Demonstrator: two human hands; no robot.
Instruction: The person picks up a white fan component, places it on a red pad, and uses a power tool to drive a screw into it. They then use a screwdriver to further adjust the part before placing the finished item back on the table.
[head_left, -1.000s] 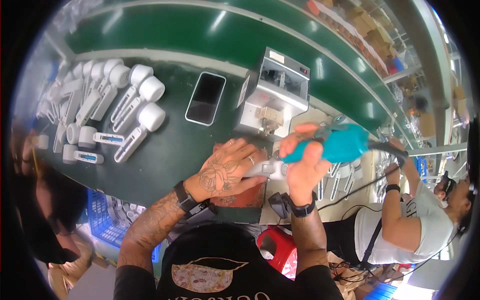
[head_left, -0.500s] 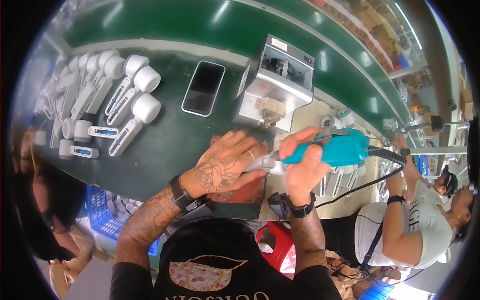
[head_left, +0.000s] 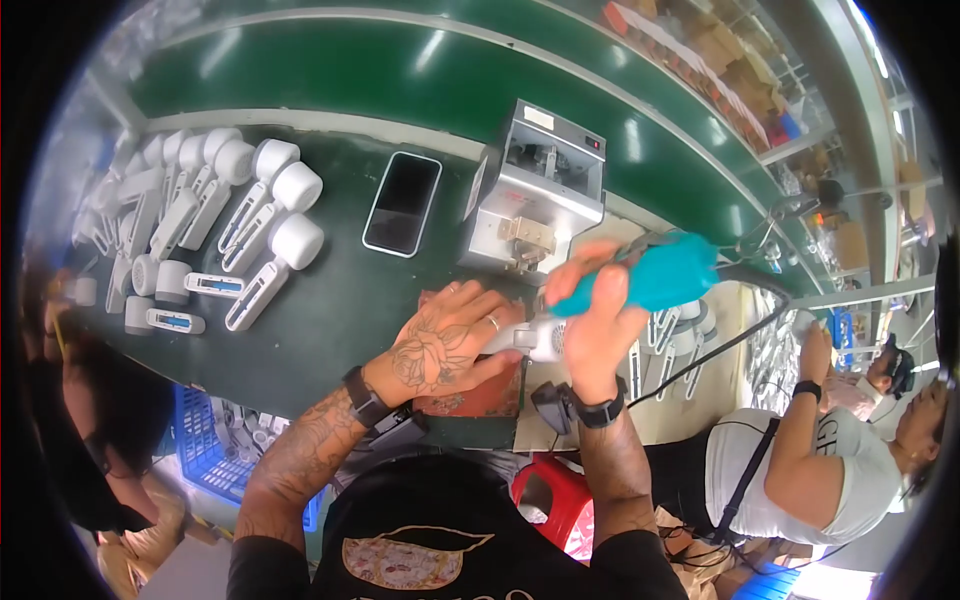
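My left hand [head_left: 450, 338] is closed around a white handheld fan [head_left: 545, 340], pressing it against a reddish-brown pad [head_left: 470, 403]. The fan's round grilled head sticks out to the right of my fingers. In my right hand [head_left: 603, 325] is a teal electric screwdriver [head_left: 665, 275], its black cord trailing off to the right. It is held over the fan's head, tilted and slightly blurred; my fingers hide its tip, so I cannot tell whether it touches the fan.
Several white fans [head_left: 265, 275] with open handles lie at the left. Beyond my hands stand a phone [head_left: 402, 205] and a grey metal machine [head_left: 535, 190]. More fans [head_left: 690, 345] lie at the right. A blue basket [head_left: 205, 450] sits below the table; a co-worker [head_left: 790, 460] is at the right.
The screwdriver has tilted and lifted a little away from the fan, so more of the fan's grilled head shows. My left hand keeps its hold. The whole view has shifted slightly.
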